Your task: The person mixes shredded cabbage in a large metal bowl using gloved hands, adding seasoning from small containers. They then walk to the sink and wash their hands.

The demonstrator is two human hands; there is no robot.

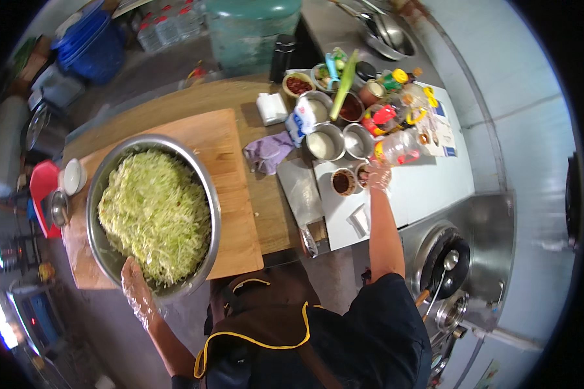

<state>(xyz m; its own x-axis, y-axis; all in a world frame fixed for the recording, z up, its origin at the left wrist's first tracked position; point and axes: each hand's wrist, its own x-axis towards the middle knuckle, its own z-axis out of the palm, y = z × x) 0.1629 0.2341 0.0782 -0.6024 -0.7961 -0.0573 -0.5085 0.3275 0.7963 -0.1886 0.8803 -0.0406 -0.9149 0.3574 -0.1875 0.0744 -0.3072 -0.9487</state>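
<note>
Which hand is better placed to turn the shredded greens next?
Probably the left hand: it's at the steel bowl's near rim, close to the shredded greens. The right hand is farther away, by the small cups.

A wide, round steel bowl (215, 214) is sitting on a wooden board (235, 220), its near rim reaching past the board's edge. Finely shredded, pale green cabbage (152, 211) is filling it, heaping up in a loose mound toward the far side. A small round cup (361, 175), partly hidden, is standing on the white surface (435, 178), holding something reddish-brown.
</note>
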